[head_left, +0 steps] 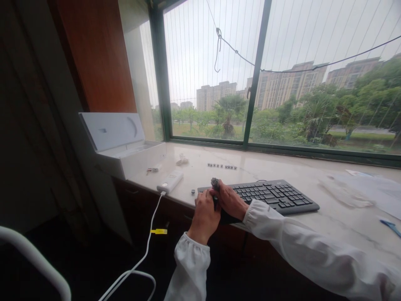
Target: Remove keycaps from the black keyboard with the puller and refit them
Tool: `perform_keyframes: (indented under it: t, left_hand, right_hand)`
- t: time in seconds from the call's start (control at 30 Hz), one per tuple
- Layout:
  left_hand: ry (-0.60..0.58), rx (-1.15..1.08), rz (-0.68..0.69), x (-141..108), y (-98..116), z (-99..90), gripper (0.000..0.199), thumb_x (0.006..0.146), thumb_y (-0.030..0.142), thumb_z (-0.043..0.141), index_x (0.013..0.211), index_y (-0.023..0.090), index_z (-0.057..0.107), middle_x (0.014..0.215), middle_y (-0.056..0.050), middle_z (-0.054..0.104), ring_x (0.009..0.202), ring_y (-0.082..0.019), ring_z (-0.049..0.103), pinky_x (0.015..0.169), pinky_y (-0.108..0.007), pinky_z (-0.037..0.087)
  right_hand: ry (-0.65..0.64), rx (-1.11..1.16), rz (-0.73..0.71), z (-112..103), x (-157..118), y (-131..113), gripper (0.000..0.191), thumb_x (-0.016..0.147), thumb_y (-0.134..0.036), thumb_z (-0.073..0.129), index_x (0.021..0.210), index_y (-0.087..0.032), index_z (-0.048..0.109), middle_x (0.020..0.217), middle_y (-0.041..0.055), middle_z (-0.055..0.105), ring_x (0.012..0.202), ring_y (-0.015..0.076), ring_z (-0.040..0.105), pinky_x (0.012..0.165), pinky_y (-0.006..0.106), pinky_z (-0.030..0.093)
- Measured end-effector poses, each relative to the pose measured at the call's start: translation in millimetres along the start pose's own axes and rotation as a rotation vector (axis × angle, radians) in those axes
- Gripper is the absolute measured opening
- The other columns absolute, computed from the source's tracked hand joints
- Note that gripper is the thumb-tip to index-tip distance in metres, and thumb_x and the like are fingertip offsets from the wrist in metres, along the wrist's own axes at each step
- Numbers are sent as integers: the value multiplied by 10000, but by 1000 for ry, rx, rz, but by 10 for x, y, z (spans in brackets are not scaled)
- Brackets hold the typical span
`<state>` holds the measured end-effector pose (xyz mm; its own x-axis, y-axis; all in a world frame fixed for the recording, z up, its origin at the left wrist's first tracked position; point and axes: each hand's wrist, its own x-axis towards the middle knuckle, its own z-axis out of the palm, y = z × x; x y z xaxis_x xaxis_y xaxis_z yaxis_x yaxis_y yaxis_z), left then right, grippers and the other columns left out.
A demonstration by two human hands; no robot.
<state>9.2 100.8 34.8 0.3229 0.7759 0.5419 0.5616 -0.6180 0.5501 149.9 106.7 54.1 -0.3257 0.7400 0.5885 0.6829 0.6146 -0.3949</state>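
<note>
fingers of the right hand [230, 200] are closed around a small dark object [215, 183], whose rough, knobby top sticks up above them. the left hand [206, 211] is curled in close, touching the right one; whether it also clamps the lower part of the object cannot be told, since the fingers overlap there. both wrists come out of loose white sleeves [192, 267] with gathered cuffs.

the hands are at the near edge of a pale, veined counter [282, 167], in front of the left end of a black keyboard [269, 194], and hide part of it. just beside that end, to the left, lies a single small grey piece [193, 192]; beyond the keyboard more small grey pieces [222, 166] are set out in a row.

farther left, a white device [171, 182] lies with a white cable [154, 213] plugged into its near end; the cable hangs over the edge and carries a yellow tag [159, 231]. behind it are a crumpled white scrap [182, 159] and an open white box [123, 167], lid raised.

on the right lie a clear plastic bag [344, 191], white papers [384, 194] and a blue pen-like thing [390, 227]. a dark-framed window [213, 83] rises behind the counter, with trees and tall buildings outside.
</note>
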Motion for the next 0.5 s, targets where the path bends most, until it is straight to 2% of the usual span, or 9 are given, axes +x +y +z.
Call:
perform_keyframes:
  t: [0.1, 0.23, 0.5]
  left_hand:
    - [-5, -24, -6, 28, 14, -38, 259, 838, 111, 546, 1085, 189, 563, 1086, -77, 628, 1055, -252, 540, 968, -415, 430]
    - [2, -51, -33, 52, 33, -74, 173, 844, 110, 537, 982, 205, 581, 961, -59, 647, 949, -235, 575, 871, -375, 459]
    - [11, -53, -67, 67, 6, -47, 178, 803, 87, 570, 943, 192, 603, 937, -71, 639, 934, -232, 591, 850, -360, 464]
  right_hand:
    - [-4, -17, -19, 11, -12, 21, 75, 991, -290, 365, 967, -233, 323, 766, 8, 551, 658, 154, 546, 603, 298, 418]
    - [-16, -47, -30, 6, -17, 14, 62, 992, -280, 357, 988, -226, 327, 785, 12, 559, 658, 153, 556, 603, 290, 417]
    - [-31, -54, -25, -33, -18, -54, 58, 991, -280, 349, 989, -222, 346, 778, 10, 546, 659, 162, 557, 608, 290, 413]
